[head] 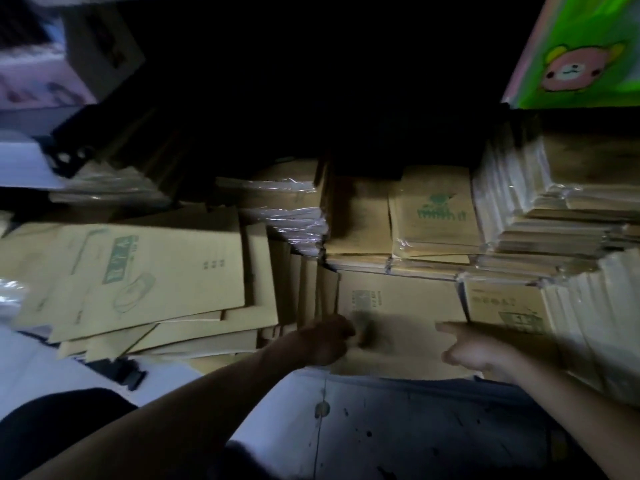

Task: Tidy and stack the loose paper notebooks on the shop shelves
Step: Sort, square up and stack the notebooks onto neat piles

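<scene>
A brown paper notebook [398, 306] with grey print lies flat at the front middle of the shelf. My left hand [325, 341] grips its left edge, fingers curled round it. My right hand [474, 351] holds its right front corner, thumb on top and forefinger stretched left across the cover. To the left lies a loose, fanned pile of brown notebooks [156, 282] with green print. Between that pile and the held notebook, several notebooks [304, 289] stand on edge.
Plastic-wrapped bundles of brown notebooks [436, 216] are stacked behind and to the right [554, 209]. A green cover with a pink bear [581, 60] stands at the top right. The white shelf front [415, 427] runs below my hands. The shelf's back is dark.
</scene>
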A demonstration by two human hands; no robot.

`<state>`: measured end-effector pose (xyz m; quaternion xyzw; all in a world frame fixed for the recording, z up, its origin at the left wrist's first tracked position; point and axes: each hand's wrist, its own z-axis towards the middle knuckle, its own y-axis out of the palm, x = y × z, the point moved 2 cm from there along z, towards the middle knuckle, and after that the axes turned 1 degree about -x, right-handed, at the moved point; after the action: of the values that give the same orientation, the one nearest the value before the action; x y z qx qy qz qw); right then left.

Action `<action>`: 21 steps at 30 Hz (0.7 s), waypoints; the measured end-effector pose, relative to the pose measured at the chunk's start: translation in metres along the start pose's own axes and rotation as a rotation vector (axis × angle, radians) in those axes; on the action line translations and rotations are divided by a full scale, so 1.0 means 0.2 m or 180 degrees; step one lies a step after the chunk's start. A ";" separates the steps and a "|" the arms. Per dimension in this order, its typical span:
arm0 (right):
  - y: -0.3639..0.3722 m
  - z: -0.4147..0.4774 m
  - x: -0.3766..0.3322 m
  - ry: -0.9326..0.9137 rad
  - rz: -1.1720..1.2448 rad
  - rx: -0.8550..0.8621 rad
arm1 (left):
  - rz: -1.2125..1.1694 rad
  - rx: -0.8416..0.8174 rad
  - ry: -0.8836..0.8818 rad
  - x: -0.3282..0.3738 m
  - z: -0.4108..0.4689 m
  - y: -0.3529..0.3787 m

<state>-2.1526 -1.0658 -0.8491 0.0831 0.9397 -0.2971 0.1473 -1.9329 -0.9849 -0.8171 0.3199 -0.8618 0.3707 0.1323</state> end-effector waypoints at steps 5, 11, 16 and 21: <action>0.01 0.01 -0.32 -0.0626 -0.1354 0.0813 | -0.0571 0.0493 0.0539 -0.09 -0.20 -0.38; 0.11 -0.14 -0.92 -0.1918 0.0534 0.1157 | -0.0048 0.2842 -0.0747 -0.67 -0.59 -0.85; 0.29 -0.17 -1.25 -0.1895 0.1440 0.0554 | -0.0005 0.2805 -0.1901 -1.15 -0.88 -0.86; 0.42 -0.13 -1.38 -0.1521 0.2035 -0.0024 | -0.0700 0.2550 -0.1423 -1.21 -0.91 -0.74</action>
<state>-1.8779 -1.0026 -0.7842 0.2994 0.8069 -0.2438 0.4471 -1.6534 -0.8205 -0.7218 0.5072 -0.6192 0.5799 -0.1519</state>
